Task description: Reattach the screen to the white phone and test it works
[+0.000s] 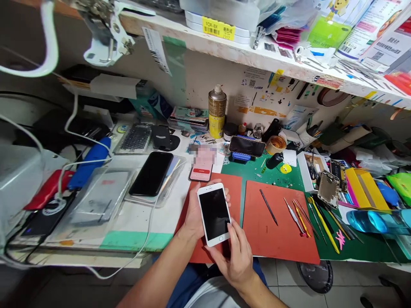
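A white phone [214,214] with a dark screen and a round home button is held face up over the left red mat [236,188]. Wrapped round its left side and top is my left hand [193,211], with fingertips showing past the right edge. My right hand [236,256] grips the lower right corner, its fingers by the screen's edge and its thumb near the bottom. Just beyond the white phone lies another phone [202,164] with a lit pinkish screen. A black phone [152,173] rests on a plastic sleeve to the left.
A right red mat [282,222] bears a black stick tool [268,207] and tweezers [293,216]. Behind are a spray can [217,112] and a propped phone [247,146]. A shelf [205,49] overhangs the bench. A white cable [148,231] crosses the left front edge.
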Available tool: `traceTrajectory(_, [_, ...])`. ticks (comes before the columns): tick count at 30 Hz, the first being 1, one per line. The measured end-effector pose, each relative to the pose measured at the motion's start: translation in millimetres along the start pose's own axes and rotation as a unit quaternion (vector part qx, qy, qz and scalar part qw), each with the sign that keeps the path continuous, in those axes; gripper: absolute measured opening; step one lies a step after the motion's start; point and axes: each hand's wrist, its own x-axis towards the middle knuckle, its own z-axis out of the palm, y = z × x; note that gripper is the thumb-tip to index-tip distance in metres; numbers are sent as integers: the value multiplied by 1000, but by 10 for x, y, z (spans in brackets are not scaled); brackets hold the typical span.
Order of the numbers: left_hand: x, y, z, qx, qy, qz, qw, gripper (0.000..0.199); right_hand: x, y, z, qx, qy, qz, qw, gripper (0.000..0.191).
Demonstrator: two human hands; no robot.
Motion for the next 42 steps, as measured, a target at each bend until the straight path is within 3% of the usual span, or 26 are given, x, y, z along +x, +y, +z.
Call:
traceTrajectory(13, [13, -2, -30, -23, -24, -5, 999, 47, -140, 42, 44, 9, -9, 1, 1000, 82])
traceTrajectory(35, [-14, -11, -68, 13, -42, -21, 999, 57, -83, 18, 35, 10, 8, -11, 1000, 87])
traceTrajectory(42, [-7, -19, -101, 20, -25, -8, 999, 61, -52, 11, 28, 11, 11, -5, 1000, 85])
